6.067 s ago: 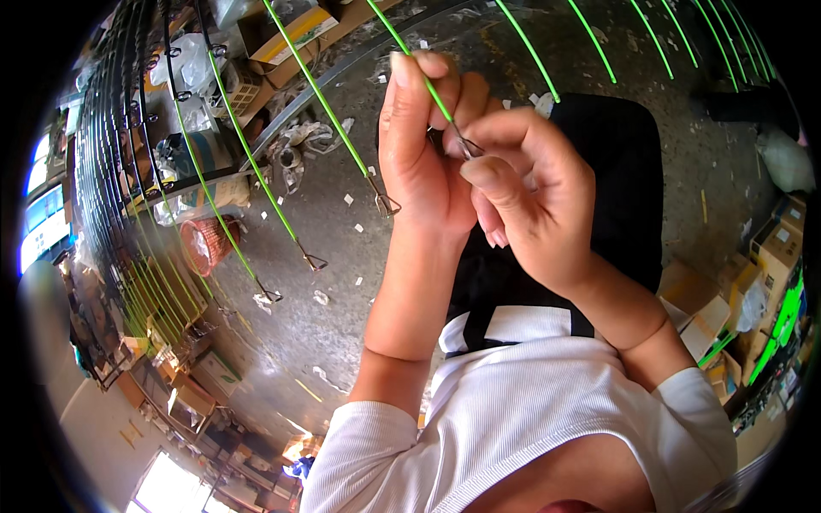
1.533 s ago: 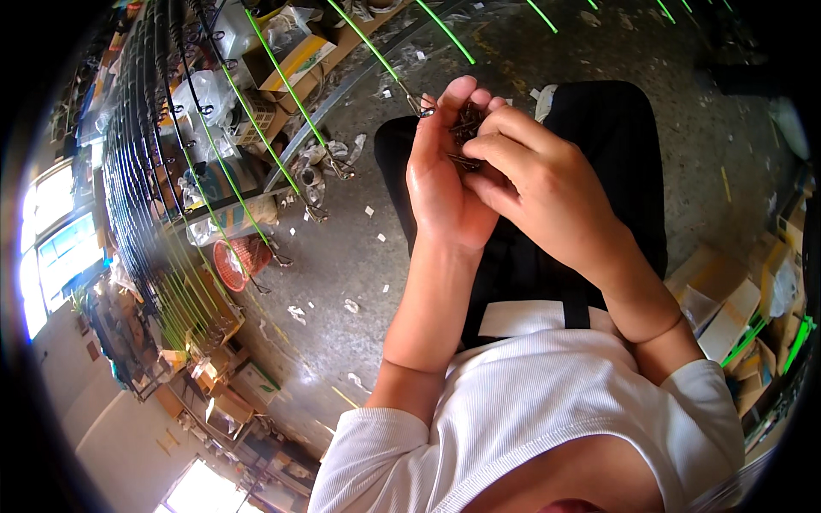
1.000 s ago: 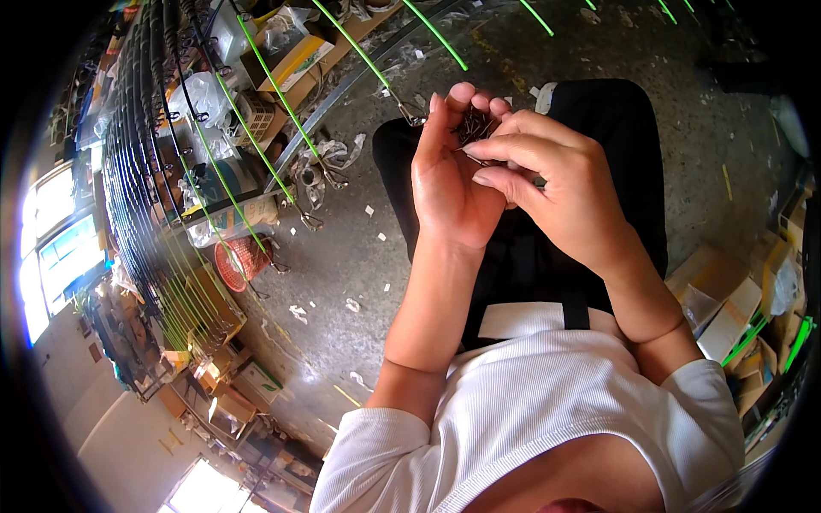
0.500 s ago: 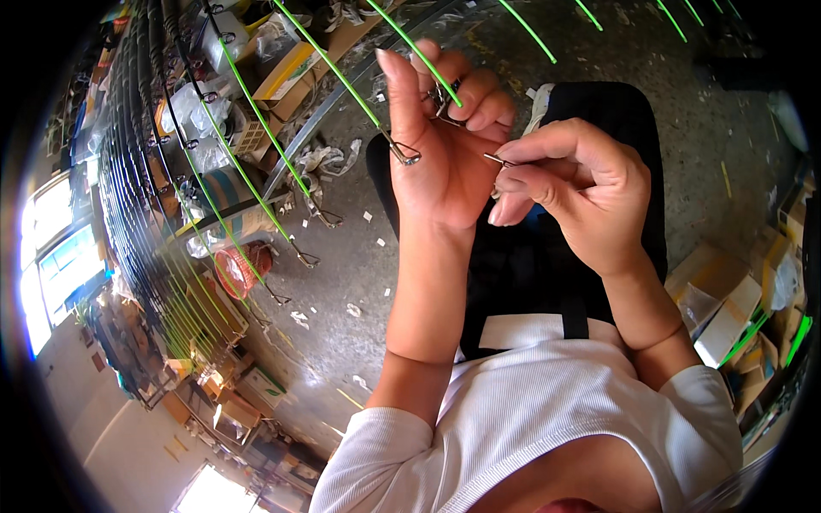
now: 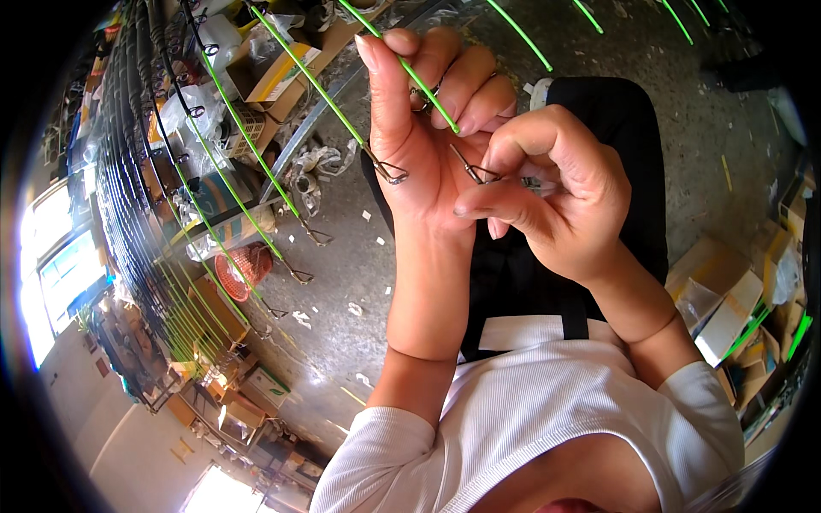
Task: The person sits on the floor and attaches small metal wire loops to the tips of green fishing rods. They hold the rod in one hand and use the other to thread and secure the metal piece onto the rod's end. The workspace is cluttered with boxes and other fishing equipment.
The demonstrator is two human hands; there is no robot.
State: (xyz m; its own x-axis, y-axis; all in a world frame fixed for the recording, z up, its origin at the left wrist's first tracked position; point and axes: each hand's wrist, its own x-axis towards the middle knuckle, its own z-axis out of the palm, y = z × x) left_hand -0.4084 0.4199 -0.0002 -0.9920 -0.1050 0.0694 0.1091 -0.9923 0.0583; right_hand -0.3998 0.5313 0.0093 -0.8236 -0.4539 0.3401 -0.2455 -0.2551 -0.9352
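Between the thumb and forefinger of my left hand runs a thin green fishing rod tip, its bare end over the palm. The other fingers are curled, with small dark metal rod guides partly hidden under them. My right hand, closed, pinches a metal tip guide by its looped frame. The guide's narrow tube points up toward the rod's bare end, a short gap apart. Beside my left thumb, another green rod ends in a fitted tip guide.
A row of rods with guides fans out at left; bare green tips hang at the top. A red basket stands on the littered floor. Cardboard boxes lie at right, and a black seat is beyond my hands.
My left hand has shifted slightly left and up around the rod, whose end sits lower. The guide in my right hand has moved left and turned, its tube now pointing up.
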